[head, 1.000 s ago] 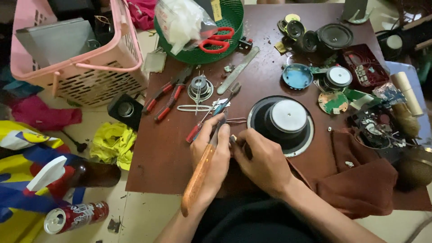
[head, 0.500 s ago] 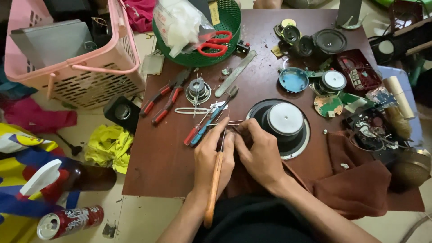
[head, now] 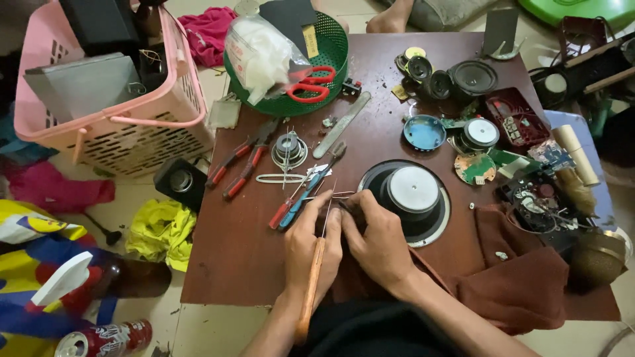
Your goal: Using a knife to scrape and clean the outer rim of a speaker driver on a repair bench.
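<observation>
Two hands meet at the near edge of the dark brown table [head: 251, 264], and we see them pressed close over one small dark part [head: 349, 210] that is mostly hidden under the fingertips. Our left hand [head: 311, 248] has its fingers closed around a wooden-handled tool [head: 311, 291], whose thin metal shaft runs up between the fingers while the handle trails back along the wrist. Our right hand [head: 380, 241] has its fingers curled together, pinching the same small part from the other side. Just beyond the right hand sits a large loudspeaker [head: 407, 198], magnet side up, touching distance from the knuckles. To the left of the hands lie red-handled pliers [head: 291, 201], and further left another pair of pliers [head: 241, 162]. A reddish-brown cloth [head: 522, 277] lies bunched beside the right forearm.
</observation>
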